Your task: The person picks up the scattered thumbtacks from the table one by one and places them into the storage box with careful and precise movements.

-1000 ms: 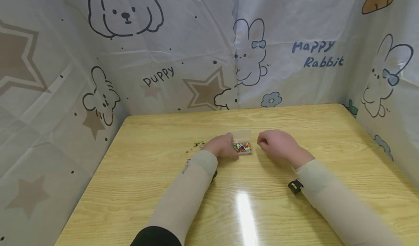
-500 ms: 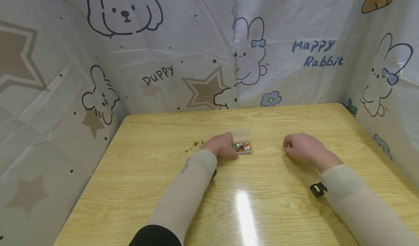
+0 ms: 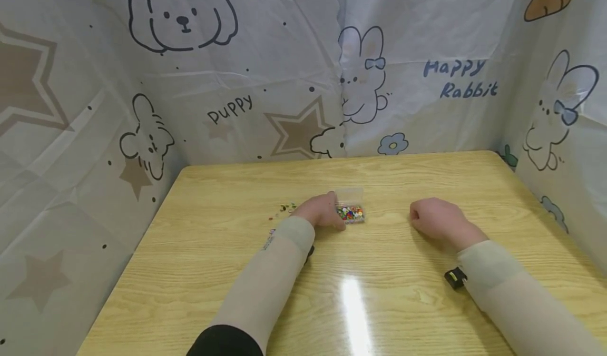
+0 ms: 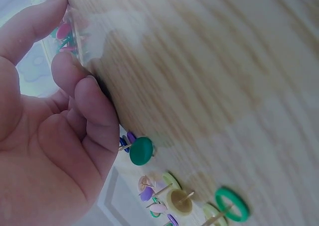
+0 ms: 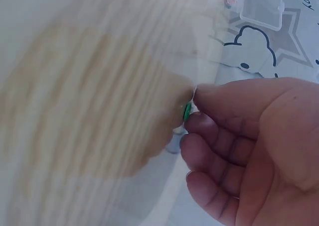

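Nearly together, right fingers (image 5: 205, 127) pinch one green tack (image 5: 187, 111); parted left fingers (image 4: 97, 104) hold one clear box (image 3: 350, 196).

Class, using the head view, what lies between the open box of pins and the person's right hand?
Only bare tabletop shows between the box and the right hand, as the head view makes plain.

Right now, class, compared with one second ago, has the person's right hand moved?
Yes: in the head view, the right hand has moved rightward, from below the printed blue flower to past its right side.
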`<act>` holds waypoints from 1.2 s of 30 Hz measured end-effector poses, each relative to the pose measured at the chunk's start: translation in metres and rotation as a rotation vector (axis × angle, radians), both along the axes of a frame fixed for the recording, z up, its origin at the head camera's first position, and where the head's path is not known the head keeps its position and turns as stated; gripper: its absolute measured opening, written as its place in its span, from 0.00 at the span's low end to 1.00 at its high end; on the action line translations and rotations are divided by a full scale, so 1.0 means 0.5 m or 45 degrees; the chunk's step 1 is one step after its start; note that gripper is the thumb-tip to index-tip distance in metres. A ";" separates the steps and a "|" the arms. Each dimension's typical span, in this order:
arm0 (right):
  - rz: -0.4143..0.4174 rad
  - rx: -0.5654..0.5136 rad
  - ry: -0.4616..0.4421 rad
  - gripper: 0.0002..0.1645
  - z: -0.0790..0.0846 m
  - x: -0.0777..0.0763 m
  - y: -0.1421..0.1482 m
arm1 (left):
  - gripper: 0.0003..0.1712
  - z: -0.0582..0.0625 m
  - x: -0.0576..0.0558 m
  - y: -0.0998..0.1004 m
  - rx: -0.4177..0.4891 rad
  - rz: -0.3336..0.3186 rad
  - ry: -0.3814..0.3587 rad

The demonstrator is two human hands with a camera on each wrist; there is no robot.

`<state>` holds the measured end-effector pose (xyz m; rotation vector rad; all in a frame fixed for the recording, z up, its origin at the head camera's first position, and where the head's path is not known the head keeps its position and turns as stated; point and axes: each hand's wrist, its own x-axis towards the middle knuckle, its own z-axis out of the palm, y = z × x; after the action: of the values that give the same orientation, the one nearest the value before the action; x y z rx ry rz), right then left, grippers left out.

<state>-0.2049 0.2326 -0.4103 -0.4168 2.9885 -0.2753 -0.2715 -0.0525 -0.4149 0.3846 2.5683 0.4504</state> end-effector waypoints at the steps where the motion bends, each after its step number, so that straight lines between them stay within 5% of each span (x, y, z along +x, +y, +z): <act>1: 0.003 0.000 0.006 0.09 0.000 -0.001 -0.005 | 0.48 0.000 0.000 0.000 0.000 0.001 0.000; 20: 0.204 -0.157 0.120 0.04 -0.001 -0.051 -0.197 | 0.44 0.009 0.005 -0.001 -0.002 -0.017 0.027; 36: 0.152 -0.202 0.092 0.06 -0.007 -0.054 -0.182 | 0.45 0.000 0.002 0.000 0.002 -0.016 0.030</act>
<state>-0.2319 0.1414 -0.4140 -0.6323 3.0065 -0.4979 -0.2706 -0.0523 -0.4148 0.4088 2.5865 0.4460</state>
